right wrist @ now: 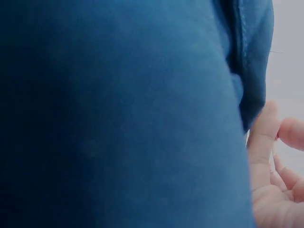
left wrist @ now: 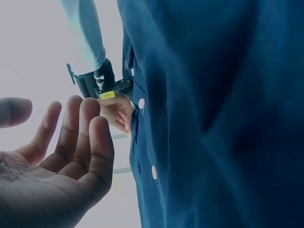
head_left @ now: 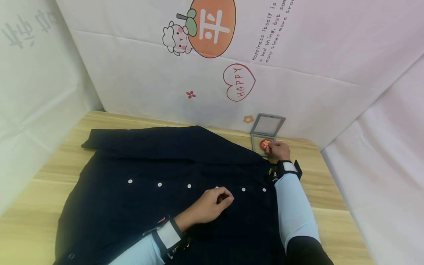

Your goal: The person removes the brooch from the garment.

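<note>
A dark navy button-up shirt (head_left: 165,217) lies spread on the table, its white buttons in a row and one sleeve folded across the top. At its upper right corner stands a small grey-framed case (head_left: 253,143) with its clear lid raised. My right hand (head_left: 279,151) pinches the edge of a round red disc with a yellow flower design (head_left: 265,143) at the case; its exact kind is unclear. Over the shirt's button row hovers my left hand (head_left: 210,204), fingers loosely bent and holding nothing. In the right wrist view, navy cloth hides most of the scene beside the fingers (right wrist: 263,137).
The wooden table (head_left: 331,221) extends around the shirt. A white printed cloth (head_left: 149,73) rises behind the table's back edge, with more white cloth at both sides. Both wrists wear strapped devices over light blue sleeves (head_left: 298,217).
</note>
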A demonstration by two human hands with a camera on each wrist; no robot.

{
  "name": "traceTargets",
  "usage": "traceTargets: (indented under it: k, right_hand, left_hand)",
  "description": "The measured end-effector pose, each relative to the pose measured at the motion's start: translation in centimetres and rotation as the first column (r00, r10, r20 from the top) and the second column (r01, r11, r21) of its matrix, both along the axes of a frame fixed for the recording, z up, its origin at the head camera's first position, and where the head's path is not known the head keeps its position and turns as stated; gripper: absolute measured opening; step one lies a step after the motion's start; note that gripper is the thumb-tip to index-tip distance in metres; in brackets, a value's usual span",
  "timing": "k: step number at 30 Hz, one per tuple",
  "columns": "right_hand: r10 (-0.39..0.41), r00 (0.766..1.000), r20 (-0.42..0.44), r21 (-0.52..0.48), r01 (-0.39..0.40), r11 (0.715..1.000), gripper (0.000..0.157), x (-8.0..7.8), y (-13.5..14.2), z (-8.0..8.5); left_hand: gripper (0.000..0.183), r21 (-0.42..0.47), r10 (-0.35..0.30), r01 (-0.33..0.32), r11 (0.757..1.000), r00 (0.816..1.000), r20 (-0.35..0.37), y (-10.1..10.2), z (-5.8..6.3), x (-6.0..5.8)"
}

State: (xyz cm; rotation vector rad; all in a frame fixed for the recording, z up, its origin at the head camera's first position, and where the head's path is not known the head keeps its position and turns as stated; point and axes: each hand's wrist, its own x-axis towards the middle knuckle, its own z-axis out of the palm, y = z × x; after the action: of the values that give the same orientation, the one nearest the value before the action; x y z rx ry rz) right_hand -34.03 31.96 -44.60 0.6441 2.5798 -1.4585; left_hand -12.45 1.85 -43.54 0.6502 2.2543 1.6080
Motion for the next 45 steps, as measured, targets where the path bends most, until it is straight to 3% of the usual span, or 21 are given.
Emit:
traceTargets:
  k: [4,10,17,31,45]
  right_hand:
    - [0.038,0.999,0.016,0.203,-0.04,0.978,0.046,0.2,0.0,-0.1]
    - [0.047,0.999,0.008,0.288,-0.047,0.956,0.047,0.4,0.1,-0.1]
    - [-0.001,1.0,0.021,0.206,-0.004,0.979,0.045,0.5,-0.1,0.3]
    - [-0.039,0.998,0.043,0.131,0.033,0.991,0.049,-0.1,0.5,-0.2]
    - [-0.055,0.997,0.058,0.037,0.053,0.998,0.051,0.8,0.9,0.3]
  left_hand:
    - [0.028,0.003,-0.009,0.009,1.0,1.0,-0.001,0.0,0.0,-0.1]
    - [0.028,0.001,-0.016,0.016,1.0,1.0,0.004,0.0,0.0,0.0]
    - [0.027,0.019,-0.01,0.011,1.0,1.0,-0.014,0.1,0.2,0.0]
    - [0.026,0.043,-0.035,0.035,0.998,0.999,-0.005,0.0,0.4,0.1]
    - [0.025,0.027,-0.054,0.054,0.998,0.999,0.005,0.3,0.5,0.3]
